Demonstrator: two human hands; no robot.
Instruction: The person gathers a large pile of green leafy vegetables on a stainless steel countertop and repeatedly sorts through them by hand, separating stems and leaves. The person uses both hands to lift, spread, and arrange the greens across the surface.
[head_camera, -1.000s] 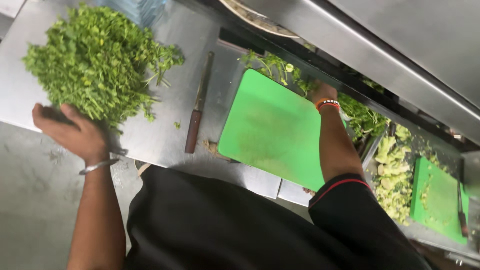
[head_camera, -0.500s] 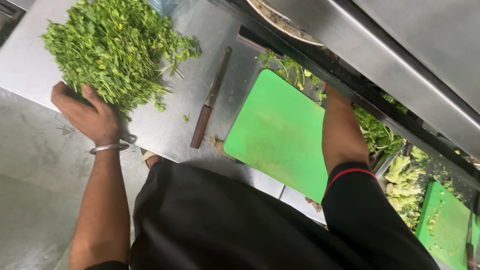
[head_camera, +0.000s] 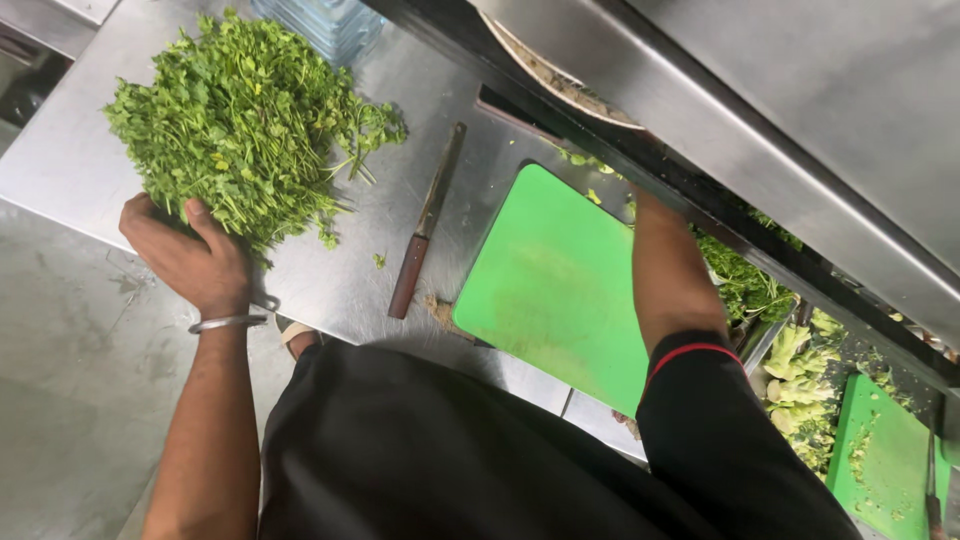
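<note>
**Left hand on the herbs, right hand out of sight under the shelf**

Your left hand (head_camera: 190, 262) lay at the near edge of the heap of green herbs (head_camera: 240, 120), fingers curled loosely against the lower stems, touching the pile rather than clamped round it. The heap sat on the far left of the steel bench (head_camera: 340, 280), spreading up and away from that hand, so it was plainly the nearer one; the other arm was well apart, on the other side of the board.

The knife (head_camera: 425, 222) lay between the herbs and the green cutting board (head_camera: 555, 290), its long axis running near to far, brown handle toward you and blade pointing away. It touched neither hand.

Your right forearm (head_camera: 670, 285) reached across the board's far right edge and vanished beneath the steel shelf (head_camera: 760, 130). The right hand itself was hidden there, so I cannot tell whether it was open, closed, or holding anything. More greens (head_camera: 745, 285) showed just beside that arm, partly covered by the shelf. A second green board (head_camera: 885, 455) at the right was cut off by the frame.
</note>
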